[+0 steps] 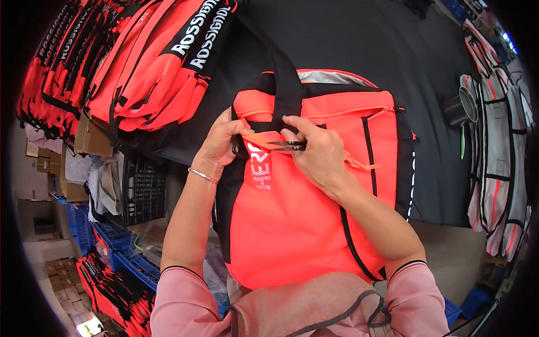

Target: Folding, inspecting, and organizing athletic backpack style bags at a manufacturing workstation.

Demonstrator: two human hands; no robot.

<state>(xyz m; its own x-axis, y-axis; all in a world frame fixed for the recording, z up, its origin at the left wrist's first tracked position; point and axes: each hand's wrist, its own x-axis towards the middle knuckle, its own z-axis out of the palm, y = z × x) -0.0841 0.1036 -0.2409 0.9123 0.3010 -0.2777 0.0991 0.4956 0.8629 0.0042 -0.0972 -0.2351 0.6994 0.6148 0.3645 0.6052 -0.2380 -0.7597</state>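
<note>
A bright red-orange bag (292,224) with black sides lies in front of me, its top partly open on a grey lining (331,77). My left hand (220,140) pinches an orange edge of the bag's fabric (259,137) near its upper left corner. In my right hand (320,151) is a small pair of dark thread snips (287,146), the blades pointing left toward the pinched edge. A wide black strap (286,84) runs down over the bag's top between my hands. An orange cord (362,164) hangs beside my right wrist.
Stacked red and black bags (151,73) fill the left of the black-covered table (359,33). At right stand a metal cup (461,108) and a pile of grey bags (494,129). A black crate (145,185), blue crates (132,253) and more red pieces (115,292) sit lower left.
</note>
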